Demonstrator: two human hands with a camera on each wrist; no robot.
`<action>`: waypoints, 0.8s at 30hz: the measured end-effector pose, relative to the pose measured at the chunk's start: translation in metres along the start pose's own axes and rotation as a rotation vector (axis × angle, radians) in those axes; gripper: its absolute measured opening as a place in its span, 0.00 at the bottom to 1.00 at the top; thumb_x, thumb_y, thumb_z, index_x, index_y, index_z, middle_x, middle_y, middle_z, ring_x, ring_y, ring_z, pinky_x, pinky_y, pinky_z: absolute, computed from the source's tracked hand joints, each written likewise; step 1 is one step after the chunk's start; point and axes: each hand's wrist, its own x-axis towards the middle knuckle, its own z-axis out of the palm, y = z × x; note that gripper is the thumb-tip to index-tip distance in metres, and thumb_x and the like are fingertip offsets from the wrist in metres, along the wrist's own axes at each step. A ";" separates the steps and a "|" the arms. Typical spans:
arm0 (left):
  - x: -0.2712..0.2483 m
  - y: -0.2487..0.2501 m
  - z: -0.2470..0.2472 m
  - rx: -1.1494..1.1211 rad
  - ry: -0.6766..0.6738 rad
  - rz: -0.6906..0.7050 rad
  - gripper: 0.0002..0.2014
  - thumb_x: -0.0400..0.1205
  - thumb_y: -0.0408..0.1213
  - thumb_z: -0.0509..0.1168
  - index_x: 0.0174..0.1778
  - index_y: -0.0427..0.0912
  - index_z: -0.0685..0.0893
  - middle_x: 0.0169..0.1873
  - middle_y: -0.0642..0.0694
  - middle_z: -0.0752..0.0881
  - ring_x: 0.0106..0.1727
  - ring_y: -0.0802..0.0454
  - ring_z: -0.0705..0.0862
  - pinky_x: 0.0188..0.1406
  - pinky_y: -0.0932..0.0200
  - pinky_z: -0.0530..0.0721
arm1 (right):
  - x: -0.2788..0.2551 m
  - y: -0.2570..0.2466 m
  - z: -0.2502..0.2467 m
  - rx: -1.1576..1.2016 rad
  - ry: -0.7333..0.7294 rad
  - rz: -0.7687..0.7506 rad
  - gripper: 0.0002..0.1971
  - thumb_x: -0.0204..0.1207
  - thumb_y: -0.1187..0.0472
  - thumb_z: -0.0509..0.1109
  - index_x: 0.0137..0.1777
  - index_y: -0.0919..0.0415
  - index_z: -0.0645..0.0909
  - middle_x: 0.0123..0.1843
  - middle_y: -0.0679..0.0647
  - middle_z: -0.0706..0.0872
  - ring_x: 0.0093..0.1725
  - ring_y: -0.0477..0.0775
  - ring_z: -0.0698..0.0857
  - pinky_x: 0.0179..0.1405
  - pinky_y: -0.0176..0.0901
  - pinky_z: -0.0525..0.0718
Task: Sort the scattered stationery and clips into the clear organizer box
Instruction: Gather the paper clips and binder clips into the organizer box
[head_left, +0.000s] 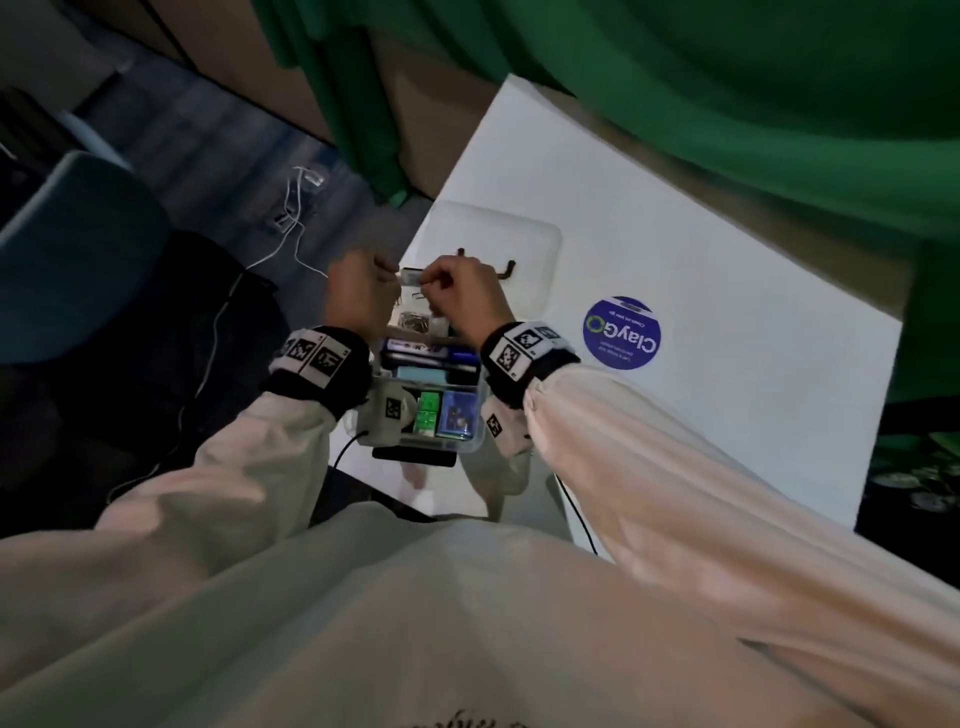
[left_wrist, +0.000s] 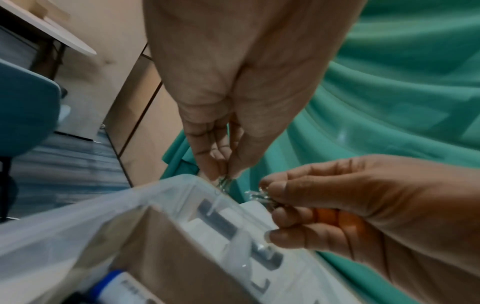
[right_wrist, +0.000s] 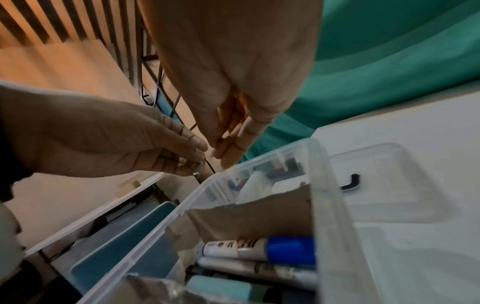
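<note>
Both hands raised above the far end of the clear organizer box (head_left: 470, 441), which sits on the white table (head_left: 701, 291). Left hand (left_wrist: 223, 115) pinching a small cluster of metal paper clips (left_wrist: 224, 182) between thumb and fingertips, directly over the far compartment. Right hand (left_wrist: 345, 205) pinching a second cluster of clips (left_wrist: 255, 196) between thumb and forefinger, remaining fingers curled. Both grips narrow, closed on clips. More loose clips (head_left: 413, 323) already lying in the far compartment; markers (right_wrist: 262, 250) in the middle section; green and blue packs in the near section. Clear lid (head_left: 498, 244) lying flat on the table just beyond the box.

Handling judgement: clips light, stiff, smooth, springy wire; prone to interlocking and to slipping from a loose pinch. Probably tangled between the two clusters. Best held across the flat loops with fingertip pads, not by a single wire end. Separate by a gentle sideways pull low over the compartment, so dropped pieces land inside. Minimal force needed; little breakage risk, mainly scatter risk.
</note>
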 end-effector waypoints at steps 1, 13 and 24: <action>0.002 -0.006 0.001 -0.003 -0.013 -0.009 0.13 0.75 0.26 0.59 0.47 0.37 0.88 0.45 0.38 0.91 0.51 0.40 0.87 0.44 0.58 0.79 | 0.002 -0.002 0.008 -0.067 -0.048 0.000 0.08 0.75 0.68 0.71 0.51 0.65 0.90 0.46 0.60 0.92 0.47 0.58 0.90 0.53 0.48 0.86; -0.063 0.047 0.070 -0.100 -0.221 0.364 0.12 0.76 0.25 0.58 0.48 0.40 0.84 0.45 0.42 0.88 0.46 0.45 0.86 0.45 0.54 0.84 | -0.079 0.114 -0.087 -0.252 0.178 0.130 0.12 0.82 0.66 0.64 0.61 0.62 0.84 0.59 0.59 0.85 0.52 0.55 0.86 0.57 0.49 0.85; -0.166 0.019 0.186 0.659 -0.643 0.420 0.16 0.78 0.27 0.58 0.62 0.36 0.73 0.58 0.35 0.76 0.56 0.33 0.82 0.56 0.38 0.83 | -0.231 0.212 -0.059 -0.668 -0.374 0.017 0.23 0.80 0.65 0.63 0.74 0.72 0.73 0.78 0.68 0.71 0.75 0.71 0.74 0.67 0.64 0.80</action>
